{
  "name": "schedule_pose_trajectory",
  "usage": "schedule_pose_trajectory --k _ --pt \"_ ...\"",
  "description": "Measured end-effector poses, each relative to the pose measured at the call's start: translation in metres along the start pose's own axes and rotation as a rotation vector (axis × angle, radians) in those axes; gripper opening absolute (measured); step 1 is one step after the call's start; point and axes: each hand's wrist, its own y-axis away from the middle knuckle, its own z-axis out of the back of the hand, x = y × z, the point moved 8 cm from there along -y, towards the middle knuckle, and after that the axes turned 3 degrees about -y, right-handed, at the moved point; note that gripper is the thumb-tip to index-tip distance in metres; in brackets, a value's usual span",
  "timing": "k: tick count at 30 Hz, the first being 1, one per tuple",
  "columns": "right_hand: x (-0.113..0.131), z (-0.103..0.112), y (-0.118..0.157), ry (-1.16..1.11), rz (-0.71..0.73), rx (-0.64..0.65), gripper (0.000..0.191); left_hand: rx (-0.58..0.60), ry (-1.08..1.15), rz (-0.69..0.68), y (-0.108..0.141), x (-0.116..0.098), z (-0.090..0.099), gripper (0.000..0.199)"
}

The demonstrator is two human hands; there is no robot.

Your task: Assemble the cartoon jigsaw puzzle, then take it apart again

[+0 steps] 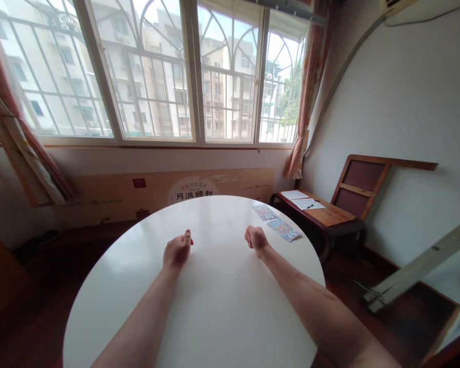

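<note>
My left hand (177, 249) rests on the round white table (210, 317), closed into a fist with the thumb lying along the top. Nothing shows in its fingers. To the right, my right hand (256, 239) is also curled into a fist over the table, with no object visible in it. The two fists are apart, with bare tabletop between them. Just beyond my right hand, near the table's right edge, lie two colourful printed sheets: a farther one (265, 212) and a nearer one (284, 230). Neither hand touches them. Their printed details are too small to make out.
A low wooden side table (339, 213) at the right bears white papers (307, 203) and a dark pen (310, 206). Behind the white table, a long cardboard panel (99, 189) leans below the barred windows (157, 76). A pale beam (417, 263) slants at the right.
</note>
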Motion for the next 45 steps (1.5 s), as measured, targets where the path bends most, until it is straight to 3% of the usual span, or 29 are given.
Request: schedule_pose_trajectory --k 4,14,18,24,30,37,43,45 --pt "0.005 -0.007 0.007 -0.055 0.03 0.043 0.023 -0.116 0.051 -0.068 -0.001 -0.004 0.008 0.018" --pt "0.028 0.013 0.007 -0.148 0.307 -0.065 0.015 -0.327 0.141 -0.097 0.002 -0.003 0.029 0.013" --pt "0.041 0.01 0.013 -0.088 0.359 -0.018 0.013 -0.249 0.254 -0.158 0.0 -0.011 0.023 0.009" --pt "0.064 0.003 0.022 0.026 0.466 0.016 0.013 -0.137 0.251 -0.196 0.001 -0.019 0.008 0.008" --pt "0.057 0.006 0.018 0.143 0.502 -0.032 0.01 -0.144 0.183 -0.158 0.003 -0.014 0.012 0.009" --pt "0.06 0.037 -0.012 0.36 0.467 -0.193 0.03 -0.059 0.188 -0.002 0.0 0.005 0.001 0.022" --pt "0.09 0.087 -0.065 0.707 0.314 -0.257 0.018 -0.015 0.156 0.041 -0.006 0.014 -0.01 0.017" --pt "0.093 0.108 -0.08 0.836 0.233 -0.248 0.029 0.023 0.15 0.037 -0.009 0.014 -0.015 0.016"
